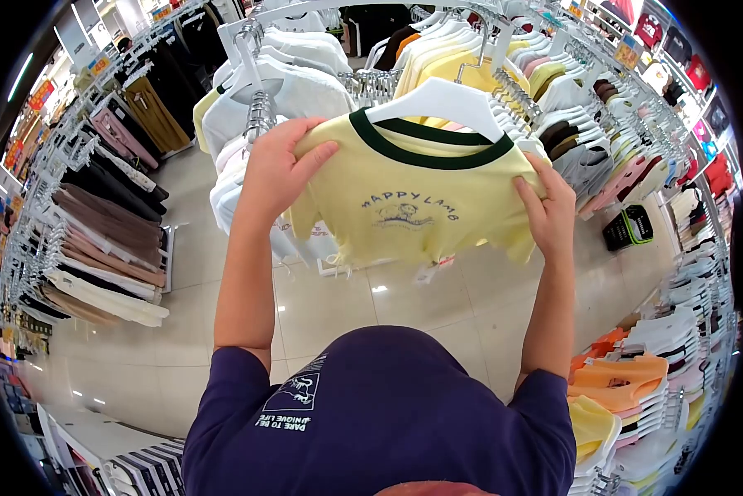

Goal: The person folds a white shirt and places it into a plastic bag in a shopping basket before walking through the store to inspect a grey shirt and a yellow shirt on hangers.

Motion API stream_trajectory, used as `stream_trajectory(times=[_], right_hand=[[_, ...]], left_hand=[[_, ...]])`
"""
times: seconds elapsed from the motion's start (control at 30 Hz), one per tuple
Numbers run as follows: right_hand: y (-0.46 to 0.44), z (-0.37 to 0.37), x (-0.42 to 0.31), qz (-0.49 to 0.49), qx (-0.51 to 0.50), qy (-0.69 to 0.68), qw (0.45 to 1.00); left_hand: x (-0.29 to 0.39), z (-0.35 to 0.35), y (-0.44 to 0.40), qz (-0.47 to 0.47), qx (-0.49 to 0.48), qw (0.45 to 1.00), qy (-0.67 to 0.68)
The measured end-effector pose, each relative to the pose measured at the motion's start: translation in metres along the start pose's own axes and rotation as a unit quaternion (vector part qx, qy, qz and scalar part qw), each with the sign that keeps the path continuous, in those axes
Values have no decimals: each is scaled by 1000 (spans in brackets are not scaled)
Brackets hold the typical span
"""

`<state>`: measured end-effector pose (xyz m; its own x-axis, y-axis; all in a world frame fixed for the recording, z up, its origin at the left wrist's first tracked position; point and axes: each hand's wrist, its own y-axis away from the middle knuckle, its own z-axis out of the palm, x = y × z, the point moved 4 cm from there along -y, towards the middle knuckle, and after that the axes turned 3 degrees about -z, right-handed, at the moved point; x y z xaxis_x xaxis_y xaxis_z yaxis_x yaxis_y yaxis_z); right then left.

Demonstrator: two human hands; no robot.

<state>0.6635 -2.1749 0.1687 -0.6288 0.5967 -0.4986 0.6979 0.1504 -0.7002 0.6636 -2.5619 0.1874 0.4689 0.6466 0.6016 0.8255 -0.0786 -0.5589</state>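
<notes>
A pale yellow T-shirt [413, 186] with a dark green collar and "HAPPY LAMB" lettering hangs on a white hanger [442, 101] in front of me. The hanger's metal hook points up near the rack. My left hand [282, 161] grips one shoulder of the shirt, thumb on the front. At the other shoulder, my right hand [547, 205] pinches the cloth by the sleeve. Between them the shirt is spread out, its front facing me and its lower edge blurred.
Just beyond the shirt stands a rack of white shirts [285, 95] and yellow shirts [446, 62] on hangers. Trousers [111, 240] hang at the left. A black shopping basket [628, 229] sits on the tiled floor [371, 306] at the right. Orange shirts [619, 380] hang at lower right.
</notes>
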Motion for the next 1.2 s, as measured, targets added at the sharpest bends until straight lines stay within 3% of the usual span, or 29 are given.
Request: stream_trajectory(times=[0.2, 0.4, 0.6, 0.8, 0.9, 1.0, 1.1, 1.2], right_hand=[[-6, 9, 11, 23, -13, -39, 999], [-9, 13, 3, 11, -13, -20, 1000], [-20, 16, -19, -68, 9, 112, 991], [-21, 17, -22, -78, 5, 110, 991], [-20, 14, -21, -71, -3, 99, 993], [-16, 8, -17, -54, -2, 90, 994], [-9, 1, -9, -36, 5, 77, 996], [-2, -8, 4, -11, 16, 77, 997]], left_hand=[[19, 9, -12, 132, 55, 978, -149], [20, 14, -16, 112, 60, 980, -155], [17, 11, -16, 96, 46, 984, -142], [23, 1, -9, 73, 38, 991, -105], [22, -9, -3, 48, 12, 997, -56], [3, -19, 10, -55, -54, 996, 34], [-32, -12, 35, -96, -52, 966, 234], [-66, -3, 60, -165, -150, 937, 269]])
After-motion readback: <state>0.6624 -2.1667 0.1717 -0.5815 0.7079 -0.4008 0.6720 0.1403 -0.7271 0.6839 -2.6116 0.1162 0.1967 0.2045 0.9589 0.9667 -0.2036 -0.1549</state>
